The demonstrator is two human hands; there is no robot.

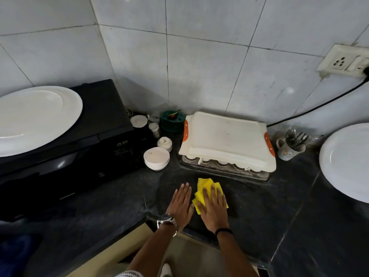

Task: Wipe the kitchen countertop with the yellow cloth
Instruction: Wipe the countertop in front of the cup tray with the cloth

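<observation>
The yellow cloth (202, 188) lies crumpled on the dark stone countertop (259, 206), just in front of a tray of cups. My right hand (214, 208) presses flat on top of the cloth, fingers together and stretched forward, covering most of it. My left hand (180, 204), with a wristwatch, rests flat on the bare countertop right beside the cloth, holding nothing.
A tray of upturned cups (223, 166) under a white cutting board (227, 140) stands behind the cloth. White bowls (156, 157) and small jars sit to the left beside a black microwave (79, 148) bearing a large plate. A mug of cutlery (290, 148) and a white plate (347, 160) are at right.
</observation>
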